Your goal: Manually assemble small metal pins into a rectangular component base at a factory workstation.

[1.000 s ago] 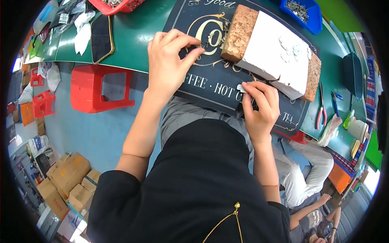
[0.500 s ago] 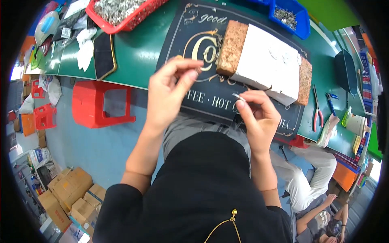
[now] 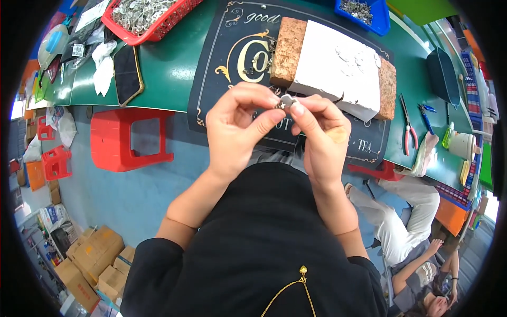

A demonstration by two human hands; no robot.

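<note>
My left hand and my right hand meet over the near edge of a dark printed mat. The right fingertips pinch a small, flat, rounded silver metal piece. Held between left thumb and forefinger is a tiny metal part, touching or very near the silver piece; its exact kind is too small to make out. Just beyond the hands lies a brown brick-like block with a white slab over its middle. Several small whitish pieces rest on the slab. Little dark metal parts lie beside the block's left end.
A red basket and a blue bin hold many small metal parts. A phone lies left on the green table. Red-handled pliers lie right. A red stool stands below left; another person sits at lower right.
My hands have come together from apart, the left moving right and the right moving left. The small metal pieces are now side by side between them. The view has shifted slightly.
</note>
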